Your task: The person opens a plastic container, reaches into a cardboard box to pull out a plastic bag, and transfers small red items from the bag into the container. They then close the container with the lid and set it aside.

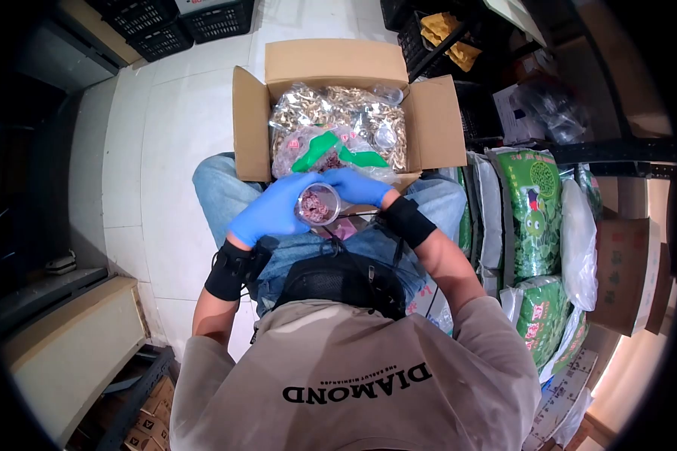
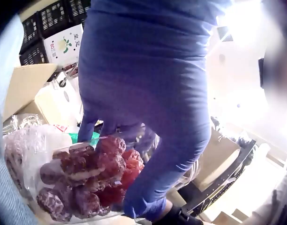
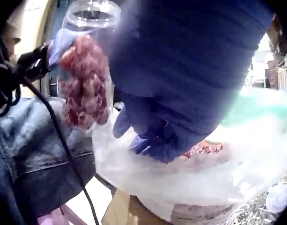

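Left hand (image 1: 271, 210) wrapped round clear jar (image 1: 318, 204) of reddish pieces, mouth up over lap, beside plastic bag (image 1: 331, 154) in cardboard box (image 1: 252, 120), apparently for short reach. Right hand (image 1: 357, 186) curled at rim; grip unclear.

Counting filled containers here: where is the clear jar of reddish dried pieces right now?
Head view, centre: the clear jar is over the person's lap, gripped by the left hand, with the right hand beside it, just before the cardboard box.

Gloves (image 1: 271, 210) blue; jar (image 3: 92, 11) clear, pieces (image 1: 317, 206) reddish-pink; box (image 1: 250, 124) brown; sacks (image 1: 538, 218) green.
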Available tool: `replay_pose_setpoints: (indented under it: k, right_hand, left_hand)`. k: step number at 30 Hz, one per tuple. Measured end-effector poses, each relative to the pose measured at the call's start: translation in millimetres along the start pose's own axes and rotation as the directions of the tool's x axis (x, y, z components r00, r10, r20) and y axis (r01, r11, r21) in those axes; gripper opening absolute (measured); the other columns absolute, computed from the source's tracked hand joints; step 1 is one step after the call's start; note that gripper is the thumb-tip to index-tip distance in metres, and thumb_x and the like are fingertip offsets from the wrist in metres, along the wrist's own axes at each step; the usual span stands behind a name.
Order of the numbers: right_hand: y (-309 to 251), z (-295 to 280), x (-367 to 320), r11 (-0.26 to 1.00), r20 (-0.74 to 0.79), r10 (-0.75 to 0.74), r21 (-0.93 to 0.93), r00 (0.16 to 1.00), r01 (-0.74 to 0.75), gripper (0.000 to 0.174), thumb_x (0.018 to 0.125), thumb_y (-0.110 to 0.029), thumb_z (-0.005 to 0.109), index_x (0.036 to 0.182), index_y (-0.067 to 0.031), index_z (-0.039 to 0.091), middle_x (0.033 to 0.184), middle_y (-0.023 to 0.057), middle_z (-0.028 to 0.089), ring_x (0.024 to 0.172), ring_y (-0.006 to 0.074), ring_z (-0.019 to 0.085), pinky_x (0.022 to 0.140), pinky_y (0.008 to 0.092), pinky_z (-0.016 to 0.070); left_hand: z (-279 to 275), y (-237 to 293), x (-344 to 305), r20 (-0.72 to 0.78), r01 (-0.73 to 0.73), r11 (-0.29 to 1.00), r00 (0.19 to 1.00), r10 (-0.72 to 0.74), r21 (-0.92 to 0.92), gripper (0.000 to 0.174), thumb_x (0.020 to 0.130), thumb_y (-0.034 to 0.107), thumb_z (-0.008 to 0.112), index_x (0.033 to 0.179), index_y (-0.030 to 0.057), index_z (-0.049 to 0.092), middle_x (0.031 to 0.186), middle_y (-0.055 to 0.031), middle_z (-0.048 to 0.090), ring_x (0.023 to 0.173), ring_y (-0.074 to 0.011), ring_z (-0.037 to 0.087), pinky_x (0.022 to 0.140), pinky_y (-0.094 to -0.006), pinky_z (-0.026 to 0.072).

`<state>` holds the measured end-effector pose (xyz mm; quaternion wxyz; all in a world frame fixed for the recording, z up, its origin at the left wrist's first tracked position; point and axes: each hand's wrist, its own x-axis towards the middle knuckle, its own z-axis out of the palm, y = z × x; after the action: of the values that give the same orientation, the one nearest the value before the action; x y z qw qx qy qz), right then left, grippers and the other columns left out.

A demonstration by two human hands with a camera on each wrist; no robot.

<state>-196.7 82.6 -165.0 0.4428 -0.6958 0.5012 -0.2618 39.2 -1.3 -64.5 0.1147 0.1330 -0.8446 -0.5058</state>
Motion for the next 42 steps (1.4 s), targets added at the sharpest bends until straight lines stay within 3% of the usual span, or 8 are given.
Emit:
replay_pose_setpoints:
  k: [3,5,7,10,14,19,26,42]
  right_hand:
    - [6.4,-7.8,-7.2,0.994,-0.225,0.107,-0.010,0.969,-0.112,0.023,0.089,-0.003,0.059,0.107,-0.0012,0.073,0.102,0.0224,0.072,0.094,0.0382,0.071,0.085,0.0444,0.0562]
    - [16.3,-6.2,-6.8,0.881,-0.414,0.062,-0.405,0.908,-0.245,0.018,0.088,-0.007,0.059,0.098,-0.0004,0.072,0.099,0.0254,0.071,0.090,0.0407,0.070,0.081,0.0475,0.0563]
    - [26.1,-1.1,-2.6,0.856,-0.389,0.068,-0.451,0.919,-0.254,0.018,0.086,-0.013,0.061,0.094,-0.0015,0.072,0.097,0.0269,0.070,0.088,0.0429,0.069,0.080,0.0511,0.0555]
    - [18.9,2.4,6.2,0.756,-0.168,0.347,-0.532,0.923,-0.381,0.026,0.090,-0.024,0.064,0.107,-0.0046,0.069,0.103,0.0248,0.070,0.097,0.0421,0.068,0.083,0.0492,0.0547]
    - [45.6,10.1,15.8,0.806,-0.174,0.281,-0.490,0.944,-0.331,0.029,0.091,-0.031,0.066,0.103,-0.0054,0.072,0.102,0.0239,0.072,0.095,0.0417,0.069,0.083,0.0488,0.0550]
    - [36.8,5.7,16.6,0.843,-0.102,0.253,-0.465,0.962,-0.271,0.036,0.075,-0.031,0.080,0.099,-0.0058,0.073,0.098,0.0215,0.072,0.091,0.0423,0.069,0.081,0.0501,0.0554]
    - [29.8,-3.4,18.8,0.847,-0.115,0.241,-0.460,0.964,-0.266,0.030,0.079,-0.026,0.076,0.102,-0.0061,0.072,0.101,0.0215,0.071,0.097,0.0415,0.068,0.084,0.0487,0.0545]
    - [19.8,7.6,17.8,0.882,-0.141,0.143,-0.431,0.980,-0.191,0.028,0.085,-0.017,0.069,0.110,-0.0050,0.069,0.102,0.0230,0.071,0.097,0.0426,0.067,0.085,0.0510,0.0539]
  left_hand:
    - [10.2,-22.6,9.6,0.000,0.016,1.000,1.000,-0.016,0.019,0.071,0.065,0.014,0.083,0.130,0.0073,0.058,0.119,-0.0180,0.066,0.110,-0.0387,0.064,0.097,-0.0429,0.0512]
    - [14.6,-36.9,13.2,0.000,0.034,0.999,0.999,-0.034,0.038,0.073,0.063,0.013,0.082,0.131,0.0068,0.056,0.118,-0.0185,0.066,0.110,-0.0392,0.064,0.097,-0.0429,0.0514]
    - [15.4,-43.5,21.0,0.029,0.140,0.990,0.990,-0.140,0.027,0.082,0.059,0.012,0.081,0.135,0.0057,0.051,0.127,-0.0237,0.061,0.117,-0.0452,0.059,0.099,-0.0458,0.0503]
    - [20.4,-55.6,23.1,-0.001,0.115,0.993,0.993,-0.115,0.012,0.086,0.057,0.013,0.085,0.136,0.0059,0.051,0.126,-0.0206,0.062,0.117,-0.0396,0.061,0.101,-0.0437,0.0499]
    - [24.2,-67.6,19.6,-0.051,0.194,0.975,0.978,-0.200,-0.108,0.089,0.058,0.014,0.089,0.137,0.0052,0.050,0.127,-0.0170,0.063,0.118,-0.0322,0.062,0.105,-0.0417,0.0483]
    - [29.1,-78.5,20.6,-0.135,0.215,0.972,0.965,-0.226,-0.096,0.096,0.058,0.016,0.091,0.143,0.0048,0.047,0.130,-0.0187,0.062,0.122,-0.0311,0.061,0.107,-0.0404,0.0470]
    - [15.3,-65.0,18.7,-0.056,0.337,0.927,0.935,-0.350,-0.163,0.099,0.056,0.017,0.090,0.143,0.0019,0.046,0.126,-0.0224,0.065,0.118,-0.0353,0.064,0.104,-0.0404,0.0492]
    - [18.9,-90.3,7.4,0.012,0.226,0.973,0.974,-0.225,-0.052,0.090,0.053,0.008,0.083,0.137,0.0055,0.051,0.122,-0.0182,0.064,0.116,-0.0318,0.064,0.101,-0.0392,0.0501]
